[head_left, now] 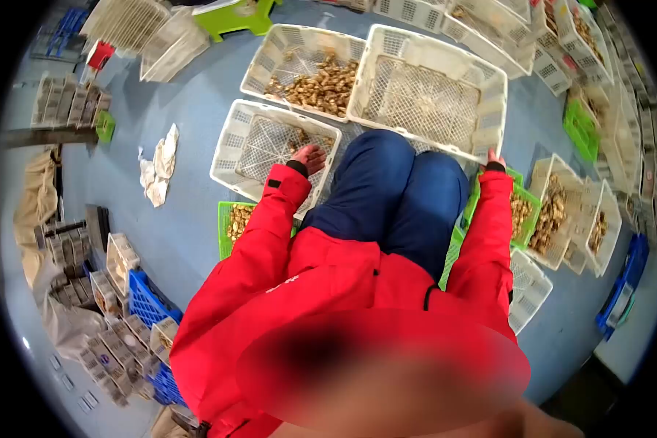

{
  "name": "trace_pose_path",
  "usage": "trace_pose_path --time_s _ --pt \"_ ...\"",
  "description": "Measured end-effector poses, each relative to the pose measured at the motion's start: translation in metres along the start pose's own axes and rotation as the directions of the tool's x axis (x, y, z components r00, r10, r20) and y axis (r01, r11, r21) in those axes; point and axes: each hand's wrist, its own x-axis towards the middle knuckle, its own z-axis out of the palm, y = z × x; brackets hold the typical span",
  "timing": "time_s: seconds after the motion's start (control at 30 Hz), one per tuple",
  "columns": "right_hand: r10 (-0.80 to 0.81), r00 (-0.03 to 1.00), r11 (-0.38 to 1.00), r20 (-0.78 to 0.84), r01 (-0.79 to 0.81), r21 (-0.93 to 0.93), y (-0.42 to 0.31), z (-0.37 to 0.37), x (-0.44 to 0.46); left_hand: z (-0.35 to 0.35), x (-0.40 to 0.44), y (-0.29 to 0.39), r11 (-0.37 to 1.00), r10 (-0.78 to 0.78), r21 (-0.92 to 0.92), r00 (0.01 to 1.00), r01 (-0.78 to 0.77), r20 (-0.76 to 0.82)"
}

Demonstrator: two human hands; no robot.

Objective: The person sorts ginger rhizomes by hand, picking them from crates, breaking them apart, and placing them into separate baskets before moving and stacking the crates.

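Note:
My left hand (311, 158) hangs over the right side of a white plastic crate (230, 150), its fingers apart and nothing visible in them. A few small brown pieces (301, 136) lie in that crate near the fingers. My right hand (495, 158) is at the near right corner of a larger white crate (501, 109), with its fingers closed at the rim; the sleeve hides part of it. Only a dirty mesh bottom shows inside this larger crate. Behind the left crate, another white crate (259, 62) holds a heap of brown and cream pieces (325, 87).
Green baskets (225, 232) with similar pieces stand on both sides of my legs. More filled white crates (536, 179) are at the right. A crumpled white cloth (160, 164) lies on the blue floor (190, 139). A green stool (230, 20) stands at the back.

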Motion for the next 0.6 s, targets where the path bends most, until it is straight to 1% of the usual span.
trace_pose_path --time_s 0.03,0.1,0.13,0.17,0.2,0.23,0.27,0.3,0.33,0.37,0.4,0.43,0.47,0.5,0.53,0.57,0.6 --pt "-0.12 0.985 0.983 -0.126 0.1 -0.155 0.009 0.001 0.02 0.017 -0.017 0.008 0.998 0.012 0.056 1.0 -0.012 -0.008" --pt "-0.127 0.99 0.992 -0.062 0.125 -0.026 0.001 0.004 0.016 -0.012 0.006 0.007 0.998 0.014 0.049 0.969 -0.027 0.247" --pt "-0.084 0.995 0.995 -0.057 0.081 -0.052 -0.009 0.003 0.016 0.042 -0.032 0.01 0.997 0.052 0.058 0.983 -0.042 -0.178" --pt "-0.037 0.998 0.995 -0.047 0.032 -0.091 -0.022 0.0 0.011 0.034 -0.011 0.01 0.998 0.006 0.055 0.996 -0.011 0.091" --pt "-0.061 0.995 0.998 -0.075 0.063 0.027 -0.036 -0.001 -0.008 0.012 0.025 0.008 0.998 -0.04 0.053 0.936 0.023 0.349" --pt "-0.08 0.996 0.996 -0.042 0.077 -0.055 -0.042 -0.01 -0.007 0.019 0.027 0.013 0.997 -0.075 0.054 0.808 0.053 0.584" --pt "-0.026 1.0 0.999 -0.006 0.026 -0.018 -0.05 -0.018 -0.006 0.034 0.028 0.011 0.974 0.039 0.215 0.986 -0.075 0.164" --pt "0.024 0.999 1.0 0.033 -0.025 0.018 -0.057 -0.026 -0.003 0.023 0.07 0.01 0.85 0.062 0.465 0.923 -0.249 0.38" --pt "0.07 0.995 0.996 0.074 -0.073 0.044 -0.067 -0.034 0.003 0.051 0.07 0.015 0.725 0.11 0.633 0.953 -0.272 0.283" --pt "0.124 0.985 0.989 0.117 -0.132 0.067 -0.073 -0.042 0.007 0.079 0.067 0.014 0.57 0.172 0.782 0.967 -0.252 0.187" --pt "0.101 0.91 0.955 0.403 -0.202 0.217 -0.078 -0.049 0.005 0.085 0.097 0.002 0.482 0.312 0.791 0.917 -0.378 0.248" --pt "0.018 0.764 0.89 0.645 -0.306 0.338 -0.087 -0.057 -0.001 0.088 0.124 -0.011 0.374 0.44 0.787 0.841 -0.49 0.315" --pt "0.169 0.932 0.921 0.32 -0.265 0.285 -0.108 -0.043 -0.028 0.1 0.131 -0.016 0.43 0.401 0.764 0.86 -0.481 0.315" --pt "0.174 0.928 0.937 0.33 -0.259 0.235 -0.107 -0.049 -0.021 0.116 0.139 -0.015 0.482 0.367 0.736 0.873 -0.475 0.323" --pt "0.179 0.923 0.95 0.34 -0.252 0.184 -0.106 -0.054 -0.015 0.123 0.159 -0.015 0.283 0.329 0.9 0.915 -0.332 0.234" --pt "0.166 0.884 0.976 0.437 -0.21 0.054 -0.099 -0.066 -0.015 0.124 0.174 -0.02 0.205 0.358 0.921 0.902 -0.33 0.244" --pt "0.181 0.808 0.949 0.56 -0.293 0.117 -0.097 -0.069 -0.021 0.13 0.174 -0.022 0.189 0.354 0.94 0.912 -0.286 0.206"
